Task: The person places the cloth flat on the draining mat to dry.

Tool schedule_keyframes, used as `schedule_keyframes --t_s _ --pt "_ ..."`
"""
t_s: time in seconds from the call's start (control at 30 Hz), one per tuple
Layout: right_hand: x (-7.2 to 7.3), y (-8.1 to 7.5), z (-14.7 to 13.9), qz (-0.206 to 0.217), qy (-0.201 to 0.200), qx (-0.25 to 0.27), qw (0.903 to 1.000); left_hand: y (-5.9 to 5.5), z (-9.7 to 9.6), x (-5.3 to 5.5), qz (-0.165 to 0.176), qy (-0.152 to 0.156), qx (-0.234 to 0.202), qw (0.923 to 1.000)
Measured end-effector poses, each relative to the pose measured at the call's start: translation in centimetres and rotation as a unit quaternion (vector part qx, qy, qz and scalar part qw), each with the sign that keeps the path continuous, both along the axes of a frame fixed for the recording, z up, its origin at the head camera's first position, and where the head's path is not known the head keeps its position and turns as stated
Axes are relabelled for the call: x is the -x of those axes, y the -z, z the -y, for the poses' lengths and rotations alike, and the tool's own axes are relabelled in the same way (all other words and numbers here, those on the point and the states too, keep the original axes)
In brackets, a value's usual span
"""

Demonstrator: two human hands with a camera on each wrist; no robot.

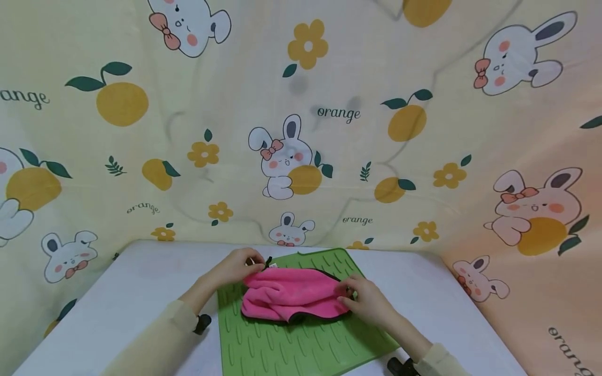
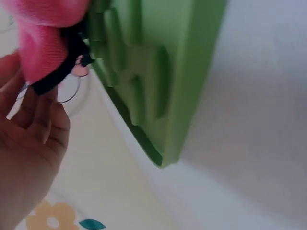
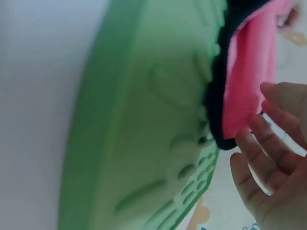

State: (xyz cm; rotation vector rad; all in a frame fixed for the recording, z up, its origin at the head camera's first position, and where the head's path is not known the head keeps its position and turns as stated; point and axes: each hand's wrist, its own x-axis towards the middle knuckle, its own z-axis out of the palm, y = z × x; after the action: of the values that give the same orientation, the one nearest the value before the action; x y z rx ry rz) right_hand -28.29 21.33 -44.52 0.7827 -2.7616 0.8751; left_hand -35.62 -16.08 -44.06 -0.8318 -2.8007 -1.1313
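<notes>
A pink cloth (image 1: 301, 292) with black edging (image 1: 305, 316) lies rumpled between the fingers of two hands, its folds running roughly from one hand toward the other. The left hand (image 1: 237, 265) pinches the cloth's far corner on its side, fingers curled round the edge; a small white label (image 1: 274, 266) shows just beside those fingertips. The right hand (image 1: 369, 300) is at the opposite end, its fingers spread and loosely bent, thumb apart from them, the tips at the edging (how firmly they touch is hard to tell).

For good handling, I judge, the right fingers would do best to take the edging as securely as the left ones do; a light, even outward draw, both ends level, should ease the folds without bunching the soft fabric.

Beneath the cloth and both hands is a green tray (image 1: 263, 350) with raised ridges and a low rim. It sits on a white surface (image 1: 84, 313). Beyond the fingers, a cream curtain (image 1: 263, 68) printed with rabbits, oranges and flowers fills the background.
</notes>
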Motion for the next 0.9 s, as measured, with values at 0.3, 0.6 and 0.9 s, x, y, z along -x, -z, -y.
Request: schedule_keyframes --t_s 0.3,0.6,0.9 --pt "0.0 0.7 -1.3 0.006 -0.069 -0.088 0.9936 1.6 -0.2 0.9 -0.008 0.045 0.056 0.9974" --pt "0.3 1.5 -1.9 -0.018 -0.095 -0.1 0.9902 2.3 -0.7 0.4 -0.016 0.013 0.106 0.9942" --pt "0.7 2.0 -1.7 -0.065 -0.105 -0.122 0.9848 2.4 -1.2 0.2 -0.042 -0.001 0.131 0.9905"
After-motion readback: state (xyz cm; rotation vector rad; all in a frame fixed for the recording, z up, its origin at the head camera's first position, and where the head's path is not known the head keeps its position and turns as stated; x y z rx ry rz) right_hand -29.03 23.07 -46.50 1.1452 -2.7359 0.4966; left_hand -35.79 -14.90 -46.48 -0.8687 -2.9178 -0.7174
